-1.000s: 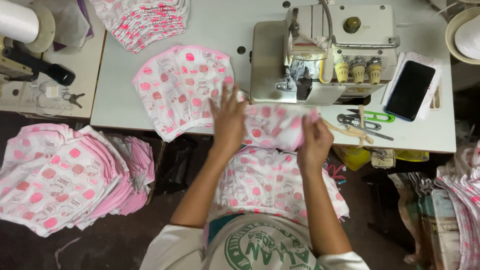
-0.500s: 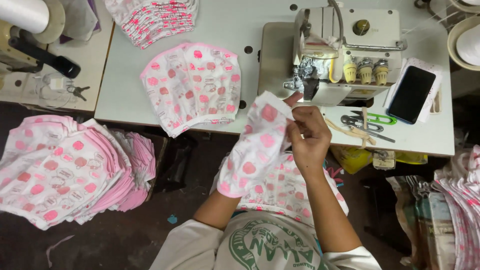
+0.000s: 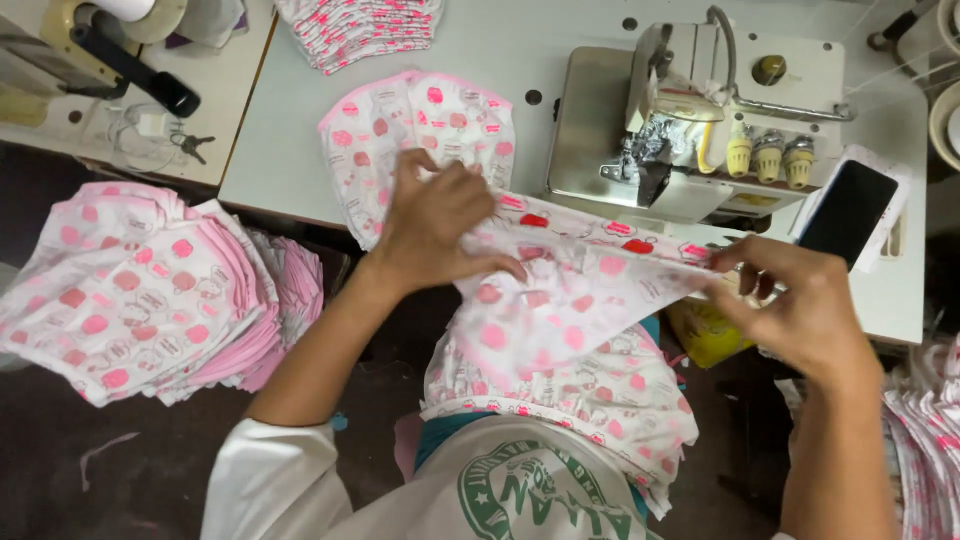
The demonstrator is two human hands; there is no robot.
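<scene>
Stretching a pink-spotted white fabric piece (image 3: 575, 290) between both hands, the person holds it just in front of the overlock sewing machine (image 3: 700, 120); the left hand (image 3: 435, 225) pinches its left edge, the right hand (image 3: 800, 310) its right end.

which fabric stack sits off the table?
The big pink-spotted pile at far left, below the table edge; the flat stack and folded stack lie on the tabletop.
</scene>
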